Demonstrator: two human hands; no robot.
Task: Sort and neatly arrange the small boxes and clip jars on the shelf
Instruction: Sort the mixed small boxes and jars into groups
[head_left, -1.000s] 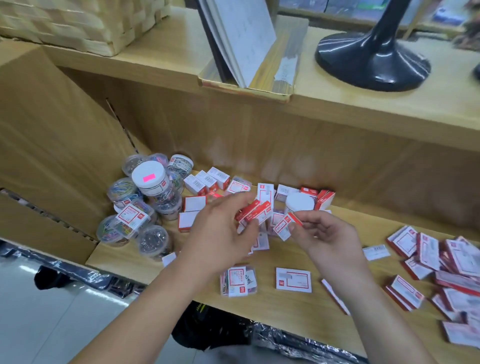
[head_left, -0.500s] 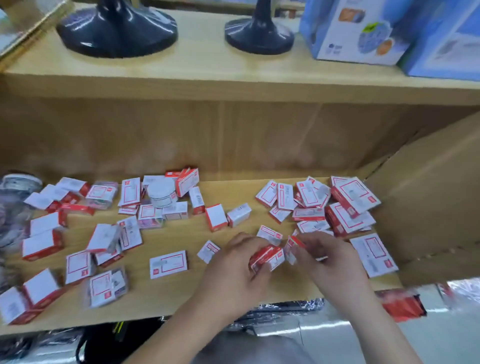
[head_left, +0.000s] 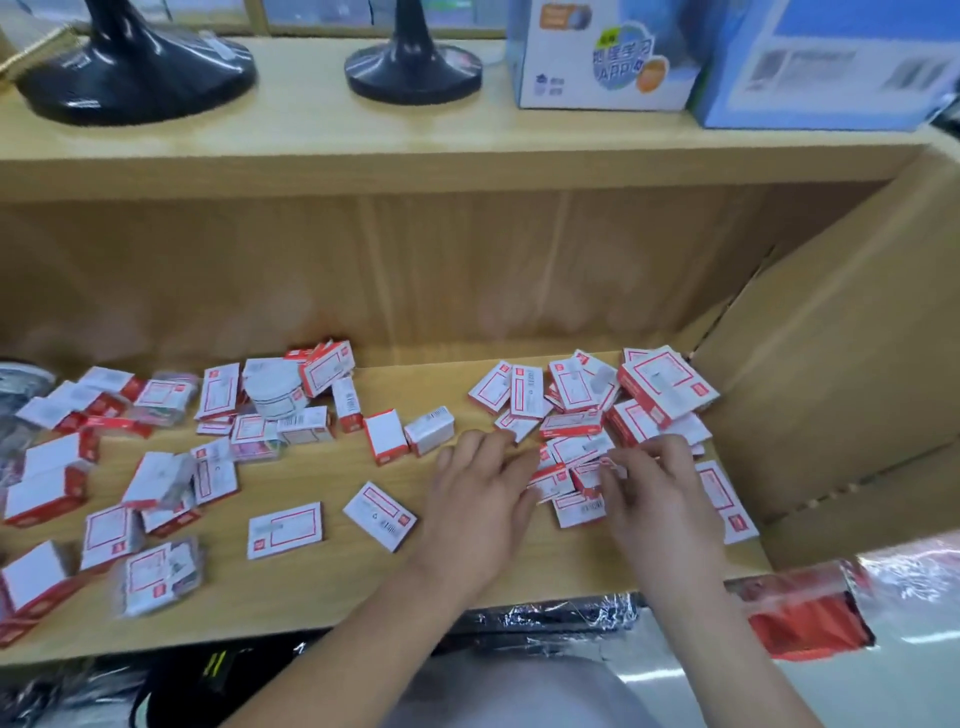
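At the shelf's (head_left: 322, 577) right end, the left hand (head_left: 480, 499) touches scattered small boxes (head_left: 574, 449), its grip unclear, while the right hand (head_left: 655, 493) pinches one: light, stiff cardboard, probably best taken by the long edges.

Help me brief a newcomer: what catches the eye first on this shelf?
Red-and-white small boxes lie scattered across the lower shelf, heaped thickest at its right end, where the left hand and right hand reach in. On the upper shelf stand two black bases and blue cartons.
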